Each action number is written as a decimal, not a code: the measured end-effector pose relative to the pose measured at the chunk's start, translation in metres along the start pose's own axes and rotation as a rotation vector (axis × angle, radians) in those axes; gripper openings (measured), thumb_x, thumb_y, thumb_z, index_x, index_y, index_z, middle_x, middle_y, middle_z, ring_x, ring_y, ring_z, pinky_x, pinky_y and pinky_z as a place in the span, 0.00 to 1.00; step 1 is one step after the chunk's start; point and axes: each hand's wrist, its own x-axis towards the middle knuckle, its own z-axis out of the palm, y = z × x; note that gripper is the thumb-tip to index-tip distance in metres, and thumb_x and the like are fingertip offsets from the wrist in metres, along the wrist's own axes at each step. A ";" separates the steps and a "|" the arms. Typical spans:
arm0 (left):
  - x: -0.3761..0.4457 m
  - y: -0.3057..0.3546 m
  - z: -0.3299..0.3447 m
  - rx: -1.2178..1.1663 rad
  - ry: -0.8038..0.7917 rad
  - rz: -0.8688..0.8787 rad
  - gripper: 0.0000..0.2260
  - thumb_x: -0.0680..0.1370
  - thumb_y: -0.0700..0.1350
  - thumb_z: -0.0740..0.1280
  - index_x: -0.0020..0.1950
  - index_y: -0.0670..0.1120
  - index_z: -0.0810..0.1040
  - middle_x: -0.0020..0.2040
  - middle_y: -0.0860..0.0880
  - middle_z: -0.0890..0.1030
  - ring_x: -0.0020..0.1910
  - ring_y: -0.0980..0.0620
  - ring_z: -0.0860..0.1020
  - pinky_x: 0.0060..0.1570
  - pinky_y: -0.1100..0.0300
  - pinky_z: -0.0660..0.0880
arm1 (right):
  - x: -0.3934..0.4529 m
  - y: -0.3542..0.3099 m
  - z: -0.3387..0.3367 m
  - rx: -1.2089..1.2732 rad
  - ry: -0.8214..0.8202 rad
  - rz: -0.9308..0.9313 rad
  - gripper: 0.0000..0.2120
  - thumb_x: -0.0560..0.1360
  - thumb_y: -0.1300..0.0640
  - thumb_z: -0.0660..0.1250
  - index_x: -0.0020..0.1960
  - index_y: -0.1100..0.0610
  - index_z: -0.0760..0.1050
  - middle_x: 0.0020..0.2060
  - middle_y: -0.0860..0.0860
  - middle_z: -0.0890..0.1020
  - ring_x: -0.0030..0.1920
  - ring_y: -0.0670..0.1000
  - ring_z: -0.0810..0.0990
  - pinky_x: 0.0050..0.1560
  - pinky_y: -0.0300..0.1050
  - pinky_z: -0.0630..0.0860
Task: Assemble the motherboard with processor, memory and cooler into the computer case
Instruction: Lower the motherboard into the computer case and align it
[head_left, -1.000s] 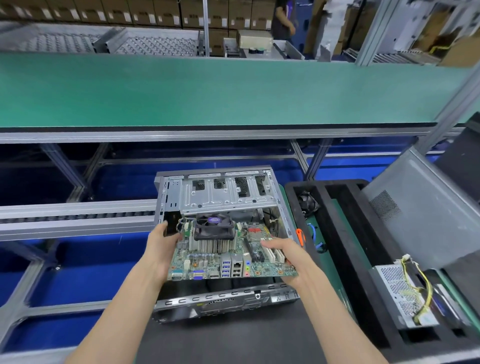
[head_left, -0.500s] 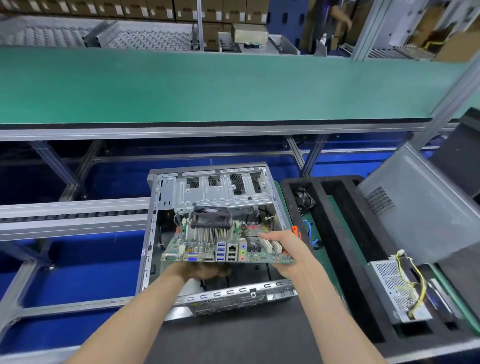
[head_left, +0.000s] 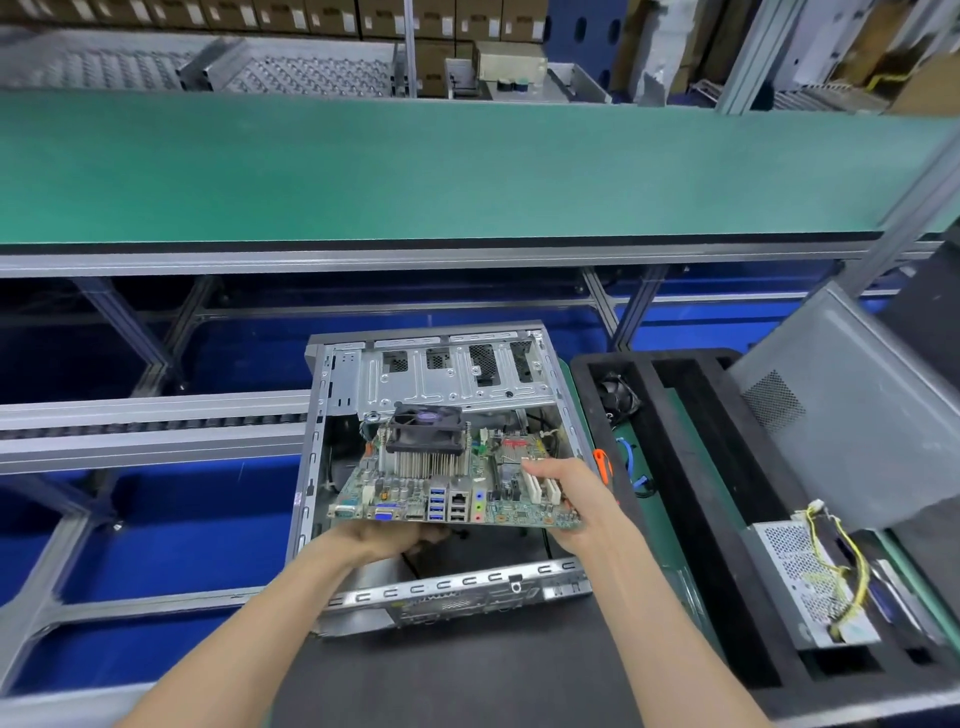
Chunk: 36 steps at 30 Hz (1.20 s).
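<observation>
Left hand (head_left: 387, 538) under motherboard (head_left: 441, 491), right hand (head_left: 569, 491) gripping its edge.

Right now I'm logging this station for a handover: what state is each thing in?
Motherboard: held above the case, tilted, not seated.
Cooler: mounted on the motherboard.
Computer case: lying open, side panel off.
Left hand: supports the motherboard from underneath.
Right hand: grips the motherboard's right edge.
Power supply: loose in the foam tray, not installed.
Green conveyor belt: bare.
</observation>
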 end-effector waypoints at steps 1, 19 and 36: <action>0.003 0.008 -0.003 -0.051 0.003 0.023 0.42 0.70 0.72 0.66 0.76 0.46 0.67 0.77 0.44 0.65 0.75 0.44 0.64 0.75 0.47 0.57 | 0.001 -0.001 0.001 -0.001 -0.001 0.001 0.20 0.70 0.57 0.77 0.58 0.51 0.75 0.61 0.48 0.65 0.62 0.53 0.63 0.59 0.54 0.66; -0.067 0.006 0.005 0.229 0.150 0.137 0.14 0.80 0.60 0.59 0.45 0.53 0.76 0.36 0.53 0.77 0.33 0.56 0.70 0.38 0.58 0.69 | 0.028 0.003 0.008 -0.091 -0.016 -0.065 0.38 0.70 0.55 0.75 0.76 0.48 0.63 0.68 0.48 0.66 0.62 0.53 0.66 0.63 0.59 0.69; -0.091 -0.003 -0.004 0.061 0.588 0.164 0.13 0.77 0.46 0.70 0.34 0.46 0.74 0.30 0.49 0.78 0.28 0.52 0.69 0.31 0.61 0.71 | 0.040 -0.001 0.006 -0.195 -0.088 -0.257 0.44 0.74 0.61 0.73 0.81 0.47 0.51 0.79 0.54 0.57 0.78 0.60 0.56 0.74 0.65 0.52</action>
